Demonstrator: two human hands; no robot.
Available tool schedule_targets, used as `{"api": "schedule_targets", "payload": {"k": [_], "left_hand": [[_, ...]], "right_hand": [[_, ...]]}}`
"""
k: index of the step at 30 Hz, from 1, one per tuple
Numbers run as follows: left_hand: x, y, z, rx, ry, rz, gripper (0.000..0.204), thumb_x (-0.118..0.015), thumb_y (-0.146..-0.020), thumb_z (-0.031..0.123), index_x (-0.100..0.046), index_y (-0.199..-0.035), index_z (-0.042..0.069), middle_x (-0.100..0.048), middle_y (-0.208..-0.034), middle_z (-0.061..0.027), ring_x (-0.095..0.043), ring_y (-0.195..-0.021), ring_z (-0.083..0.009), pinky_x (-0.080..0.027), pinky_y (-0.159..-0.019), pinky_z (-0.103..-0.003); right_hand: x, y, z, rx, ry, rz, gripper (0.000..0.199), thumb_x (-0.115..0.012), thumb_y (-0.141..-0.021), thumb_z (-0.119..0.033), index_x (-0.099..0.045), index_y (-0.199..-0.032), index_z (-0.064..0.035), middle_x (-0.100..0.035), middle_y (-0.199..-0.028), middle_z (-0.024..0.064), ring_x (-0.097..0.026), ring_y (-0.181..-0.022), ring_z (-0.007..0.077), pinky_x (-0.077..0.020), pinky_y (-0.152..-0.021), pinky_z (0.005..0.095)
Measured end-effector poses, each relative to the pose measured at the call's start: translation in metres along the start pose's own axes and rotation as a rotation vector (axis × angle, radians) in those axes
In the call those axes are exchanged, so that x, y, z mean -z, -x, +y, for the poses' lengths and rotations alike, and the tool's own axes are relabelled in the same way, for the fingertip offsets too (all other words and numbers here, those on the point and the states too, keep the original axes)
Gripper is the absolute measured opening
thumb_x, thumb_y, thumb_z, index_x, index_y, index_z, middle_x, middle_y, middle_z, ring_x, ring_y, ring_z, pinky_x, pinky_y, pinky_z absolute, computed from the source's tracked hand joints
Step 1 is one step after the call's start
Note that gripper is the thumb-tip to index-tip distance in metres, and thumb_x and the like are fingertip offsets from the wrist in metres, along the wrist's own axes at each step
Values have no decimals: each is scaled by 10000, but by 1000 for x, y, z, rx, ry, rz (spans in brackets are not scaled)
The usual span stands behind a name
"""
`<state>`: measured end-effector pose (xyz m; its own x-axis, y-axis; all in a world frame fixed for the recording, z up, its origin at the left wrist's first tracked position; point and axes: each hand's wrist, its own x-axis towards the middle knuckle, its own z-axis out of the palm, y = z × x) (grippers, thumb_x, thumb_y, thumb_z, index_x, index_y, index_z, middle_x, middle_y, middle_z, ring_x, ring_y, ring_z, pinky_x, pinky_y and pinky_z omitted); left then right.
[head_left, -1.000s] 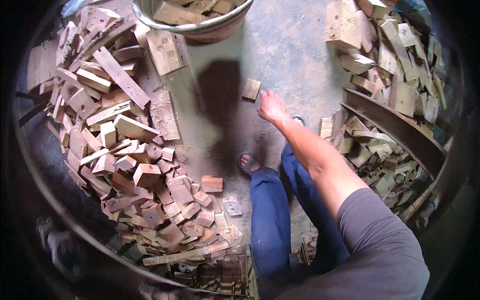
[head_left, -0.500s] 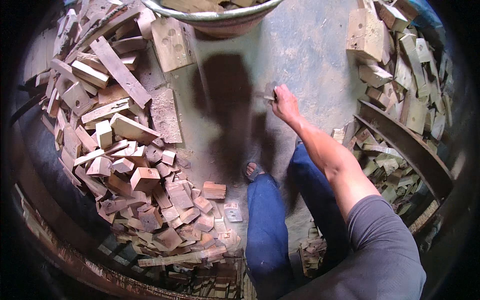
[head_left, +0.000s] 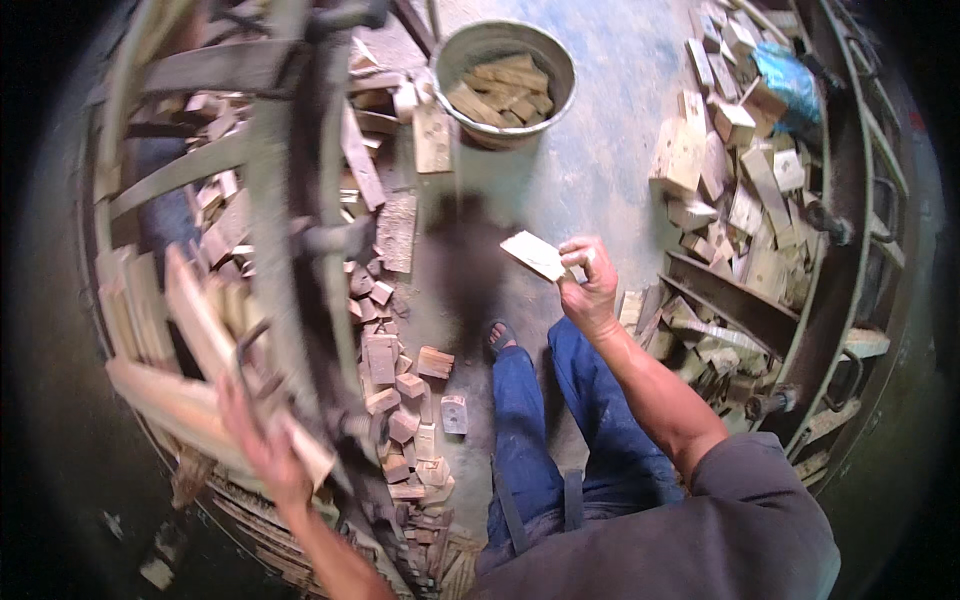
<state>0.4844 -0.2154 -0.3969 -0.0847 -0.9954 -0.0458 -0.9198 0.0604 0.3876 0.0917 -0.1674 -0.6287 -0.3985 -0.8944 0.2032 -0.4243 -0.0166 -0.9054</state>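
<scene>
Pinched in my right hand [head_left: 588,285] is a small pale wood piece [head_left: 533,255], held at its right end above the floor. My left hand [head_left: 268,450] is at the lower left, blurred by motion. Its fingers look stretched out across a long pale board [head_left: 180,405], and whether they touch it I cannot tell. Several more boards [head_left: 205,315] lean on a metal frame [head_left: 265,200] beside that hand.
A round tub [head_left: 562,95] with wood pieces stands on the floor ahead. Wood offcuts lie heaped at the left [head_left: 380,360] and the right [head_left: 760,200], with a blue plastic bag [head_left: 788,85] on the right heap. A steel beam [head_left: 730,300] lies by the right-hand frame [head_left: 845,230].
My right hand has come up and nearer with the wood piece, now plainly seen. My left hand has come into view by the boards. The view has shifted, showing metal frames and the whole tub.
</scene>
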Motion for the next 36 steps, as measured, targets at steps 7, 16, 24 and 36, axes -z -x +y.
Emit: {"api": "schedule_targets", "payload": {"k": [7, 16, 24, 36], "left_hand": [[11, 9, 7, 34, -40, 64, 624, -620, -899, 387, -473, -1340, -29, -356, -1485, -208, -303, -1384, -372, -205, -1152, -469], [67, 227, 117, 327, 1152, 259, 353, -666, -830, 30, -594, -1161, -69, -654, -1136, -128, -606, -1063, -192, -458, -959, -332], [135, 516, 42, 544, 632, 507, 241, -630, -821, 75, -638, -1048, -5, -622, -953, -196, -612, -919, -391, -495, -804, -402], [113, 930, -24, 1147, 463, 1112, 364, -682, -767, 18, -616, -1125, 11, -642, -911, -159, -635, -808, -300, -528, -714, -394]], "right_hand": [[47, 7, -187, -64, -359, -159, 238, -660, -744, 129, -529, -839, -45, -627, -921, 72, -598, -814, 123, -475, -676, 241], [50, 123, -366, -494, -629, -710, 200, -678, -806, 16, -540, -951, 15, -678, -843, 114, -658, -736, 146, -516, -653, 252], [14, 320, -456, 207, -309, -1528, 295, -746, -765, -54, -589, -1011, -9, -646, -878, 66, -611, -765, 177, -506, -716, 308], [-25, 767, -610, 1472, -19, -2247, 104, -639, -855, -153, -655, -900, -61, -652, -859, 139, -645, -844, 336, -530, -734, 417]]}}
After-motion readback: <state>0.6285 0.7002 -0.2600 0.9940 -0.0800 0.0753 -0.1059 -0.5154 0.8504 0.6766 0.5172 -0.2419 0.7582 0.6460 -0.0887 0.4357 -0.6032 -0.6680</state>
